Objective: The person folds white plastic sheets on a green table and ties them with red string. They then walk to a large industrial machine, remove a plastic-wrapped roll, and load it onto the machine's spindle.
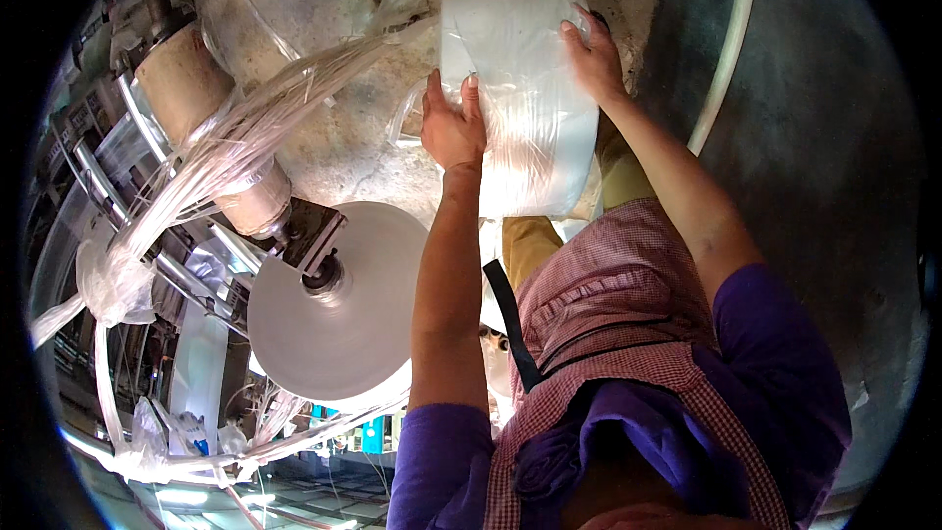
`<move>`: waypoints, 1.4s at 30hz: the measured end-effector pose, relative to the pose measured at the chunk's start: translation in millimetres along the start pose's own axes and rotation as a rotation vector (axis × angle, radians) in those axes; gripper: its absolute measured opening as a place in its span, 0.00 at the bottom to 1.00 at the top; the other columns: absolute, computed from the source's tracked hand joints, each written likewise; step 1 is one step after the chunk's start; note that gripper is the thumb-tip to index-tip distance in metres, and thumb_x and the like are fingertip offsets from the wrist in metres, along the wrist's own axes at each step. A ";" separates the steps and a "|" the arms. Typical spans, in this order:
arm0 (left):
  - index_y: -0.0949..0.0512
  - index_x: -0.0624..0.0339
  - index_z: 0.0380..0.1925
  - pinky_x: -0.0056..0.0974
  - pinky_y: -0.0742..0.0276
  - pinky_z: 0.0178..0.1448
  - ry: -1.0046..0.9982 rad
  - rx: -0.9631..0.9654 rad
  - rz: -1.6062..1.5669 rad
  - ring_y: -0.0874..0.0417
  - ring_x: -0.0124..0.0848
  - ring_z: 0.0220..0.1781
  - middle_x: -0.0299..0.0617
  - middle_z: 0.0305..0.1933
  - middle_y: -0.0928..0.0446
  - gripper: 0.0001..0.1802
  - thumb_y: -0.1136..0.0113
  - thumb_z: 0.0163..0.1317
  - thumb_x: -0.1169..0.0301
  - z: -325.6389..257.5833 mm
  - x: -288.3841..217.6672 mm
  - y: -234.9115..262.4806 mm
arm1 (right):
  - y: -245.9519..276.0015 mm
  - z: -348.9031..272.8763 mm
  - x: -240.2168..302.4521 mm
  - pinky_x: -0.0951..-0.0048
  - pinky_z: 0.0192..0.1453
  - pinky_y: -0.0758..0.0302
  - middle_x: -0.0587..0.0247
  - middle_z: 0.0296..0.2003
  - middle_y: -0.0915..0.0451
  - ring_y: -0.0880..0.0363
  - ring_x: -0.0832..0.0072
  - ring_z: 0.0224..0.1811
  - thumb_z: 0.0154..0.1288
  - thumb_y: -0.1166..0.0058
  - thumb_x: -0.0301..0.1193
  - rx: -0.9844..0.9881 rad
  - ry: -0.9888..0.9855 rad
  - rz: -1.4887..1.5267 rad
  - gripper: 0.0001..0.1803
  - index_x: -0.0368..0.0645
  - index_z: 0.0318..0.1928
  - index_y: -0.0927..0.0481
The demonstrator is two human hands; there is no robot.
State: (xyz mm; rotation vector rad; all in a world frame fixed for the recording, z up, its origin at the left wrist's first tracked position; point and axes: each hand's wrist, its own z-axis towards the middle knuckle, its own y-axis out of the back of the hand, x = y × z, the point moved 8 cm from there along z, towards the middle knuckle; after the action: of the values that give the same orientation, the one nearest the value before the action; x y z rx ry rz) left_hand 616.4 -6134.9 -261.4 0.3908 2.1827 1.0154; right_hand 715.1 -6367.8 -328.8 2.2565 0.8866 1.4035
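Note:
A wide roll of whitish, see-through plastic film (535, 152) lies in front of my legs. My left hand (454, 126) is at its left edge, with thumb and fingers spread apart and the fingertips against the film. At the roll's upper right edge, my right hand (594, 57) rests with its fingers stretched out over the film. Neither hand is closed round the roll. Loose film wrinkles near my left hand, and the roll's underside is hidden.
To the left, a large film roll (329, 334) sits on a machine spindle. A long bundle of clear plastic strips (235, 152) hangs past brown cylinders (186, 79). Metal rollers (103, 182) stand farther left. A pale hose (728, 49) curves across the floor at right.

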 end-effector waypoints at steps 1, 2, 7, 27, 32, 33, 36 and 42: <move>0.33 0.61 0.54 0.45 0.29 0.51 -0.004 -0.005 -0.005 0.26 0.49 0.51 0.52 0.51 0.27 0.34 0.49 0.57 0.46 0.1 0.0 0.4 | -1.6 1.6 0.3 0.69 0.54 0.33 0.50 0.54 0.31 0.31 0.63 0.54 0.62 0.52 0.47 0.042 0.007 0.022 0.30 0.44 0.60 0.37; 0.33 0.61 0.54 0.45 0.29 0.51 -0.013 -0.019 0.000 0.26 0.49 0.51 0.52 0.51 0.27 0.34 0.49 0.57 0.46 -1.3 -0.3 1.1 | -2.8 1.9 0.0 0.70 0.54 0.33 0.51 0.54 0.31 0.30 0.66 0.54 0.62 0.51 0.46 0.085 0.012 0.043 0.29 0.45 0.60 0.36; 0.33 0.63 0.53 0.47 0.29 0.50 -0.054 -0.047 0.049 0.25 0.50 0.49 0.54 0.50 0.27 0.33 0.50 0.58 0.47 -3.8 -2.5 5.6 | -2.8 -23.4 -16.1 0.71 0.50 0.32 0.61 0.42 0.27 0.29 0.72 0.43 0.56 0.43 0.46 -0.020 -0.219 0.444 0.32 0.42 0.57 0.34; 0.33 0.58 0.56 0.44 0.31 0.51 0.571 -0.461 -0.489 0.25 0.50 0.49 0.54 0.50 0.26 0.29 0.54 0.62 0.50 -21.4 97.2 52.7 | -154.5 49.6 165.4 0.61 0.61 0.37 0.43 0.57 0.34 0.36 0.53 0.60 0.56 0.45 0.45 0.506 0.269 -0.169 0.44 0.36 0.65 0.50; 0.32 0.59 0.55 0.45 0.30 0.50 0.777 -0.431 -0.412 0.25 0.51 0.49 0.54 0.50 0.26 0.31 0.55 0.61 0.47 -16.5 97.4 60.9 | -184.6 59.2 183.9 0.60 0.65 0.42 0.38 0.61 0.44 0.44 0.50 0.64 0.56 0.46 0.46 0.671 0.366 -0.355 0.44 0.36 0.65 0.50; 0.32 0.60 0.54 0.46 0.30 0.50 0.808 -0.408 -0.406 0.25 0.52 0.49 0.53 0.50 0.26 0.31 0.55 0.61 0.47 -14.6 97.4 62.5 | -185.3 59.1 190.1 0.60 0.66 0.44 0.38 0.63 0.47 0.46 0.50 0.65 0.56 0.46 0.46 0.688 0.388 -0.358 0.44 0.37 0.65 0.51; 0.32 0.59 0.54 0.46 0.31 0.52 0.769 -0.491 -0.345 0.26 0.50 0.50 0.53 0.52 0.27 0.30 0.54 0.60 0.48 -13.7 103.6 56.4 | -159.3 19.1 211.7 0.56 0.66 0.46 0.39 0.66 0.57 0.54 0.47 0.68 0.56 0.46 0.48 0.651 0.572 -0.590 0.45 0.38 0.65 0.51; 0.33 0.60 0.55 0.49 0.32 0.53 0.757 -0.447 -0.393 0.28 0.50 0.53 0.53 0.52 0.28 0.30 0.53 0.60 0.49 -12.4 98.1 59.9 | -126.7 -26.6 225.4 0.54 0.65 0.43 0.44 0.64 0.50 0.51 0.47 0.66 0.58 0.49 0.49 0.518 0.909 -0.794 0.39 0.36 0.62 0.43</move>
State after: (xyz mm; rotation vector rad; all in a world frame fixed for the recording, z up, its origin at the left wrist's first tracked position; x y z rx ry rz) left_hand 536.3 -6051.7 -255.4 -0.7124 2.4000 1.5228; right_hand 721.5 -6124.8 -236.9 1.0908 2.3048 1.8583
